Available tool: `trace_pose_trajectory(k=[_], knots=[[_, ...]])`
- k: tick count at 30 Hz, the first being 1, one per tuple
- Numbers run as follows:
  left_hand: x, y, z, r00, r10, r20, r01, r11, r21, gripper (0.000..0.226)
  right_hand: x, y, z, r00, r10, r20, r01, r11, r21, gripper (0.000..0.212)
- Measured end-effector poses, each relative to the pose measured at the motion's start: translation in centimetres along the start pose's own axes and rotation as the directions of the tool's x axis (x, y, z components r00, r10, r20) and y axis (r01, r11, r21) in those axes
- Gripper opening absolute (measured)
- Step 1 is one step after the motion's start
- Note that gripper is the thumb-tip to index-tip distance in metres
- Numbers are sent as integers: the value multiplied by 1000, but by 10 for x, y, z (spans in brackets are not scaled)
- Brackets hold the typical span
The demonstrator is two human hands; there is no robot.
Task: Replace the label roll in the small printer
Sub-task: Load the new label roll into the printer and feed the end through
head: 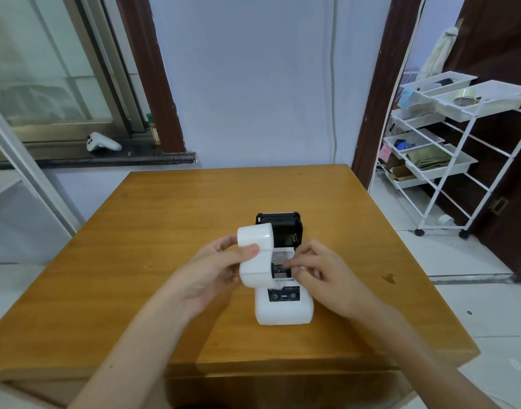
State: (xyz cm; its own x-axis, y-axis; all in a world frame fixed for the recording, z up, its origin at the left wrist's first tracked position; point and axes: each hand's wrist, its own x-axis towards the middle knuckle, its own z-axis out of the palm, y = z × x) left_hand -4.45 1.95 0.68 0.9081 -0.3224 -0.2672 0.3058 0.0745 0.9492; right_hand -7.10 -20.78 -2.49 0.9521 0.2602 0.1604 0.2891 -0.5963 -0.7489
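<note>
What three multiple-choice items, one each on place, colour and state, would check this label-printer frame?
1. Where is the label roll?
A. in the left hand, above the printer's left side
B. lying on the table
C. on the white cart

2. What colour is the printer body around the power button?
A. red
B. white
C. green

3. What state is the printer's lid in?
A. shut
B. taken off, lying on the table
C. swung open, black inside showing

Key: 1 A, thumb and fingers grip the roll. 2 B, the casing is white. 3 C, the lid stands up behind the bay, where the right hand reaches.
</note>
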Motion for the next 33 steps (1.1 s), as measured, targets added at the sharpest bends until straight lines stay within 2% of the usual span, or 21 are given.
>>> trace_pose_trajectory(k=[3, 6, 9, 13, 15, 22, 26, 33], knots=[[-2, 7, 1, 999, -40, 3, 41, 995, -89, 65, -4, 3, 2, 1000, -17, 3, 17, 999, -49, 34], [-2, 10, 3, 998, -60, 15, 61, 993, -105, 70, -8, 5, 6, 998, -62, -27, 59, 995, -85, 39], [1, 6, 12, 996, -84, -15, 83, 995, -49, 71, -12, 8, 13, 989, -123, -80, 110, 983, -148, 41], [2, -10, 21, 991, -111, -77, 113, 993, 20, 51, -15, 6, 16, 982, -171, -78, 150, 962, -228, 44], [1, -16, 22, 990, -97, -106, 104, 993, 59, 43, -16, 3, 15, 980, -184, -72, 162, 958, -237, 45], [3, -17, 28, 994, 15, -111, 16, 962, 273, 42, -16, 3, 16, 972, -217, -86, 191, 952, -240, 34], [6, -20, 28, 997, -9, -77, 27, 973, 231, 53, -16, 4, 16, 968, -226, -107, 193, 948, -254, 35], [10, -28, 29, 1000, 24, -2, -23, 985, 171, 45, -16, 7, 16, 966, -222, -130, 180, 944, -276, 39]])
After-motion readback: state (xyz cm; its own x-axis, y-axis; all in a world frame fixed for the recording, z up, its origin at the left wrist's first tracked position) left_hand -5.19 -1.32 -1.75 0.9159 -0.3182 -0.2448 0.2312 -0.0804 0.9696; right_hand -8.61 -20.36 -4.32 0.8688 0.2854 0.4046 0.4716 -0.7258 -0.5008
